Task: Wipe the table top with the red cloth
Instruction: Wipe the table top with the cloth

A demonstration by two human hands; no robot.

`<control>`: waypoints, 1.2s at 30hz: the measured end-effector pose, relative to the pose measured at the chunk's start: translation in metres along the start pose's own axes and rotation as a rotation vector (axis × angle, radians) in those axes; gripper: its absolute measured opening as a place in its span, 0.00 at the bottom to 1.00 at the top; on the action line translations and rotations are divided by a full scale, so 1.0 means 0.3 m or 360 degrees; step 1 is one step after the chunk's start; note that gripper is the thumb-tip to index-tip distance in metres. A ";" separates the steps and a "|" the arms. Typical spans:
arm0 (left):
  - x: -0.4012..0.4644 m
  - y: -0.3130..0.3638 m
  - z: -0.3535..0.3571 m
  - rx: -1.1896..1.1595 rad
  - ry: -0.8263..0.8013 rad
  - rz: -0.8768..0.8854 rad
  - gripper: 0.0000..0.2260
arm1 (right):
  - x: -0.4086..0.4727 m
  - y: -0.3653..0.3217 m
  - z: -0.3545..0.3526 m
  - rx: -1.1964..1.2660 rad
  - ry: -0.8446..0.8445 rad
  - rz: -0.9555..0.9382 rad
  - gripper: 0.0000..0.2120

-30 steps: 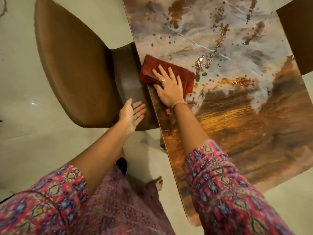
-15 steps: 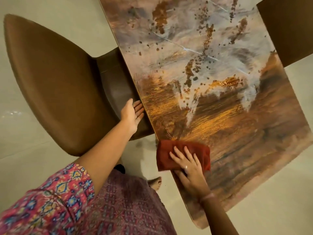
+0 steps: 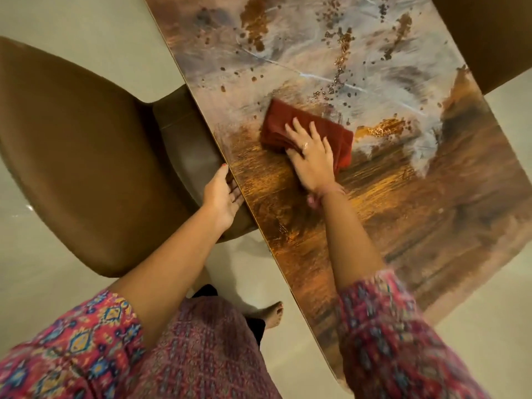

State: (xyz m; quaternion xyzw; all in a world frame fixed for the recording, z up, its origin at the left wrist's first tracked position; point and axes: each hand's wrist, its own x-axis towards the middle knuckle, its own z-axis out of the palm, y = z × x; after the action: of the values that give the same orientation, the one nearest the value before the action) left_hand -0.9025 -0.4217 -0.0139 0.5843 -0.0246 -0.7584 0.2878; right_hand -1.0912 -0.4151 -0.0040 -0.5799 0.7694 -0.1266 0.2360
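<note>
The table top (image 3: 403, 197) has a glossy brown, orange and grey marbled pattern and runs from the top of the view down to the lower right. A folded red cloth (image 3: 290, 122) lies flat on it, a little in from the left edge. My right hand (image 3: 312, 156) presses on the cloth's near right part with fingers spread, a ring on one finger. My left hand (image 3: 223, 194) rests against the table's left edge beside the chair seat, fingers apart, holding nothing.
A brown upholstered chair (image 3: 86, 156) stands tucked against the table's left edge. Another brown chair (image 3: 489, 36) shows at the top right. The floor (image 3: 57, 18) is pale and glossy. My bare foot (image 3: 272, 313) stands near the table's near edge.
My right hand has slid the cloth from the table's near corner away from me to its middle. My left hand has stayed at the table's left edge by the chair.
</note>
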 end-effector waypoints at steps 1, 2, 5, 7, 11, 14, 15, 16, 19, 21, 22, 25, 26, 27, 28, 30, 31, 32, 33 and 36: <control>-0.001 0.001 0.000 -0.0025 -0.0014 -0.0008 0.15 | -0.111 -0.001 0.026 0.0007 -0.0013 -0.0043 0.24; -0.003 0.004 0.001 -0.0046 -0.0020 -0.0017 0.15 | -0.236 -0.003 0.050 0.0016 -0.0059 -0.0089 0.25; -0.006 0.007 0.006 -0.0085 -0.0034 -0.0048 0.11 | -0.594 -0.020 0.107 0.0097 -0.0281 -0.0148 0.24; -0.008 0.010 0.001 -0.0143 -0.0076 -0.0095 0.09 | -0.719 -0.029 0.124 0.0163 -0.0366 -0.0088 0.23; -0.012 0.021 -0.022 -0.0213 -0.0171 -0.0184 0.12 | -0.585 -0.079 0.109 0.0175 -0.0340 -0.0069 0.22; -0.010 0.021 -0.044 -0.0352 -0.0207 -0.0295 0.18 | -0.304 -0.175 0.122 0.0027 -0.0212 -0.0206 0.24; -0.006 0.019 -0.047 -0.0422 -0.0216 -0.0298 0.19 | -0.189 -0.214 0.129 -0.0028 -0.0175 -0.0246 0.24; -0.003 0.018 -0.048 -0.0459 -0.0231 -0.0298 0.20 | -0.072 -0.254 0.134 -0.0069 -0.0153 -0.0285 0.24; 0.004 0.018 -0.045 -0.0432 -0.0251 -0.0303 0.23 | 0.228 -0.375 0.135 -0.0087 -0.0202 -0.0327 0.24; 0.001 0.028 -0.044 -0.0410 -0.0239 -0.0308 0.23 | 0.318 -0.416 0.135 -0.0084 -0.0242 -0.0327 0.23; -0.003 0.035 -0.042 -0.0402 -0.0233 -0.0310 0.23 | 0.321 -0.421 0.141 -0.0085 -0.0242 -0.0342 0.23; -0.002 0.050 -0.038 -0.0450 -0.0149 -0.0292 0.23 | 0.159 -0.370 0.159 -0.0024 -0.0174 -0.0376 0.25; 0.003 0.056 -0.036 -0.0463 -0.0075 -0.0260 0.22 | 0.062 -0.340 0.165 -0.0005 -0.0158 -0.0364 0.25; 0.010 0.062 -0.032 -0.0456 0.0019 -0.0215 0.20 | -0.048 -0.306 0.168 0.0025 -0.0163 -0.0325 0.26; 0.013 0.069 -0.030 -0.0428 0.0101 -0.0170 0.19 | -0.164 -0.274 0.167 0.0068 -0.0181 -0.0260 0.26; 0.014 0.085 -0.025 -0.0366 0.0164 -0.0078 0.19 | -0.388 -0.220 0.159 0.0138 -0.0249 -0.0110 0.25; 0.016 0.092 -0.021 -0.0356 0.0171 -0.0023 0.20 | -0.481 -0.198 0.157 0.0131 -0.0281 -0.0055 0.24; 0.019 0.097 -0.020 -0.0340 0.0204 0.0034 0.19 | -0.546 -0.183 0.157 0.0087 -0.0304 -0.0025 0.24; 0.023 0.103 -0.020 -0.0318 0.0265 0.0090 0.18 | -0.583 -0.171 0.161 0.0028 -0.0321 -0.0013 0.24; 0.036 0.123 -0.015 -0.0264 0.0463 0.0263 0.11 | -0.506 -0.168 0.159 -0.0022 -0.0294 -0.0060 0.25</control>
State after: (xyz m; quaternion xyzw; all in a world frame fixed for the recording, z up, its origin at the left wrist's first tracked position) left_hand -0.8851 -0.4562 -0.0111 0.6582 0.0320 -0.6391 0.3966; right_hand -0.9921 -0.2816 0.0118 -0.6052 0.7341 -0.0718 0.2996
